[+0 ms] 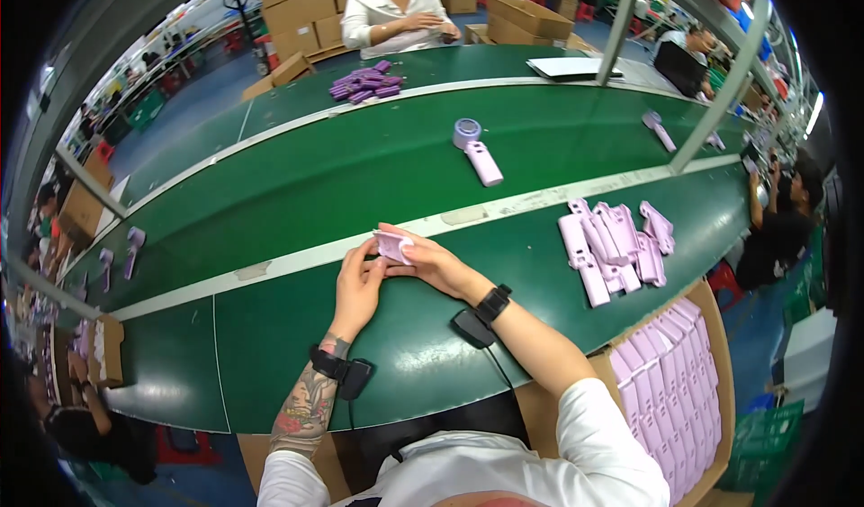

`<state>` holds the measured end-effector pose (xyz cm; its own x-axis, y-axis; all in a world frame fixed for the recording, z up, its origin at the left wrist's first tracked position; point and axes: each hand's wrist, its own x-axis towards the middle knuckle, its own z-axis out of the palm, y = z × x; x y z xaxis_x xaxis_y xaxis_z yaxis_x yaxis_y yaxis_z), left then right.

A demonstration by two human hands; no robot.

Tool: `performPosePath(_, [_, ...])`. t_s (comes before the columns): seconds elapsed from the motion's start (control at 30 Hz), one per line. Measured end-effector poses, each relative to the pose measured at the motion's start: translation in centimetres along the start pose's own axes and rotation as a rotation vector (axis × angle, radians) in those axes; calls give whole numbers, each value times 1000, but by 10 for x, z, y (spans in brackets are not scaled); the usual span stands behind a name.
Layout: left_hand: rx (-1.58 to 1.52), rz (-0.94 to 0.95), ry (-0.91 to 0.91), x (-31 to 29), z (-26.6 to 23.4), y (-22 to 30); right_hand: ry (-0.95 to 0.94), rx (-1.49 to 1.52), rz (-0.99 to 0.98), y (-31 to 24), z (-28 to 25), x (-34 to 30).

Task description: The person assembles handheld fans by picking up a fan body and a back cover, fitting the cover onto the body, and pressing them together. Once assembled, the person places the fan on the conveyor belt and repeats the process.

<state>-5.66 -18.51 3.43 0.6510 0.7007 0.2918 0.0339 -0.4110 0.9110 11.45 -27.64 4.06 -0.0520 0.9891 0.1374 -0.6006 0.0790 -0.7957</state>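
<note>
Both of my hands are raised over the near edge of the green conveyor, closed around one pale pink plastic shell (392, 248). My left hand (357, 282) grips its left side with bent fingers. My right hand (436, 266) holds the other side, its thumb pressed on the piece. The hollow inner face of the shell is turned up; finer detail is too small to make out. Right of my hands, a loose pile of similar pink shells (615, 237) lies on the green worktable (409, 336).
A pink handheld fan (483, 163) lies on the conveyor (360, 165); more fans lie at both ends. Beside my right arm stands a cardboard box (724, 363) of stacked pink shells (670, 385). Opposite, a person (396, 12) works near purple parts (367, 82). Metal posts (727, 84) rise from the line.
</note>
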Motion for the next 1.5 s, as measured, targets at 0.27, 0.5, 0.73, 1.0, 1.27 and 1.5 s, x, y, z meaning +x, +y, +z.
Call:
performPosePath(0.27, [68,49,24,3,0,-5,31,-53,32,-4,6,-7])
performPosePath(0.5, [-9,-45,56,0,-7,6,43,-236,5,2,17,-5])
performPosePath(0.73, [-27,-39,56,1,-5,6,69,-440,-39,-6,27,-8])
performPosePath(1.0, [-69,-24,27,1,-3,5,47,-581,-44,9,16,-7])
performPosePath(1.27, [-82,84,94,7,-3,-13,94,-656,-44,-3,40,-7])
performPosePath(1.5, [-65,160,140,5,-6,-9,51,-683,-55,-1,37,-4])
